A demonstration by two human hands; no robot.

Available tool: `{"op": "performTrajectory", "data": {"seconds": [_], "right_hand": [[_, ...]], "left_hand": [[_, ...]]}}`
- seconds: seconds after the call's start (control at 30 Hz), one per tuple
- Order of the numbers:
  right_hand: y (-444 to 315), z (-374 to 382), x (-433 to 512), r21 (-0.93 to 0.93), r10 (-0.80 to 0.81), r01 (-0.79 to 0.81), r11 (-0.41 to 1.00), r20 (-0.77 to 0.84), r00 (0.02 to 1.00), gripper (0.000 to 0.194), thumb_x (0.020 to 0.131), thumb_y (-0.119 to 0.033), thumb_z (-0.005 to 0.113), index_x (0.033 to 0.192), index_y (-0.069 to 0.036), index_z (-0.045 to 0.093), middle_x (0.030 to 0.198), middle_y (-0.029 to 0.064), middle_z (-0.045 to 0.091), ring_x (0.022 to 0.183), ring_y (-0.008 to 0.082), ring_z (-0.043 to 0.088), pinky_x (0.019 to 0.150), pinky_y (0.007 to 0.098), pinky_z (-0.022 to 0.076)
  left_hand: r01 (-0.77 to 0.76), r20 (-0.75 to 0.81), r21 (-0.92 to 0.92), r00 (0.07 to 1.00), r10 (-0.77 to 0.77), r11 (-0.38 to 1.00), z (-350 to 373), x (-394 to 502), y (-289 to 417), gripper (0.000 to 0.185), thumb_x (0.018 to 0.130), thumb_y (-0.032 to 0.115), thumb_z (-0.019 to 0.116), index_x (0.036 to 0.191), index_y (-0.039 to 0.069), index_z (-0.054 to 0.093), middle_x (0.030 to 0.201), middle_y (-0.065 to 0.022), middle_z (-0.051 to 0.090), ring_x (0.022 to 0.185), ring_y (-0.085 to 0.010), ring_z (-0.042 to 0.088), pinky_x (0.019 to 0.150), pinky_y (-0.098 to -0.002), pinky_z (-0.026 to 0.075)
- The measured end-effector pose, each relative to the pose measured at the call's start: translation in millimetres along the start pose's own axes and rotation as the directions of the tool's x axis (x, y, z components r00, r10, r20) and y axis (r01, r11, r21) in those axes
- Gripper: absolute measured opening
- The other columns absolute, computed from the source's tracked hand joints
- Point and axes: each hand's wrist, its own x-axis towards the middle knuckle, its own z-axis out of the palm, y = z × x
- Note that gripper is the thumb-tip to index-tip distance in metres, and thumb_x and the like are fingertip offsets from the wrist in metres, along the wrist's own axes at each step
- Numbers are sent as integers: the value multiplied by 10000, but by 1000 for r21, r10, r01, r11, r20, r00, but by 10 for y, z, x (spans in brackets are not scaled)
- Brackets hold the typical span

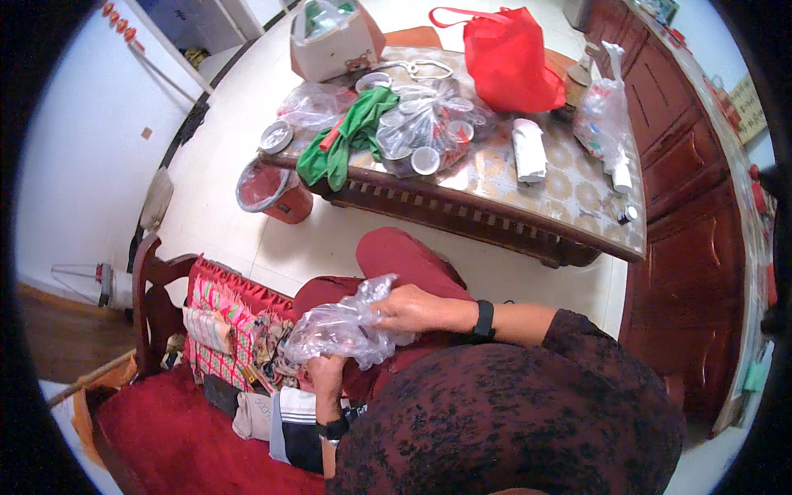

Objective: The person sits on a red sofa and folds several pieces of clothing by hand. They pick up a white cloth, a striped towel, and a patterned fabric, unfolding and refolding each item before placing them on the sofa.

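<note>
A crumpled clear plastic bag (337, 328) lies over my lap, between my two hands. The bunched upper part of the bag is gripped by my right hand (408, 309). Lower down, my left hand (328, 374) holds the bag's near side, its fingertips hidden in or behind the plastic. Something pinkish shows through the film, but I cannot tell what it is. Folded socks (300, 427) and a patterned pink-and-green cloth (219, 337) lie on the red seat to the left of my left hand.
Ahead stands a low wooden table (575, 198) bearing a red tote bag (510, 62), a plastic bag of lidded cups (427, 124), a green cloth (352, 136) and a white paper roll (529, 151). A lined waste bin (291, 201) stands at its left end. Wooden cabinets (680, 247) line the right.
</note>
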Motion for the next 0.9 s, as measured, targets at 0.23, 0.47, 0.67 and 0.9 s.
{"op": "performTrajectory", "data": {"seconds": [0.23, 0.47, 0.67, 0.9], "right_hand": [[-23, 74, -21, -119, -43, 52, 992, 75, 996, 276, 892, -302, 587, 826, -36, 620, 724, 195, 598, 700, 371, 599, 630, 464, 465], [9, 173, -20, -149, -211, 229, 962, 126, 969, 191, 815, -258, 609, 763, -74, 614, 721, 170, 611, 661, 374, 600, 593, 472, 476], [81, -134, -58, -99, 165, -163, 982, 17, 986, 248, 895, -217, 584, 1013, -22, 682, 867, 180, 688, 752, 299, 677, 688, 381, 520], [191, -362, 117, 63, 268, -261, 963, -159, 950, 234, 879, -65, 521, 1062, 29, 633, 926, 54, 661, 868, 118, 582, 796, 258, 465]], "left_hand": [[57, 188, -118, 982, -34, 991, 35, -86, 269, 569, 772, 123, 733, 1279, -10, 512, 1264, -134, 555, 1164, -245, 527, 1002, -389, 414], [190, 183, 158, 959, -217, 969, 140, -88, 349, 556, 846, 250, 658, 1328, 26, 496, 1271, -113, 570, 1122, -226, 550, 981, -353, 425], [-126, 201, 5, 972, 123, 992, -15, -353, 49, 241, 896, 198, 569, 1067, 37, 625, 977, -86, 652, 923, -188, 594, 838, -342, 474], [277, 251, -340, 948, -197, 899, -384, -1077, -222, 162, 891, 112, 566, 1001, 7, 621, 825, -1, 633, 728, -84, 588, 673, -257, 481]]}}
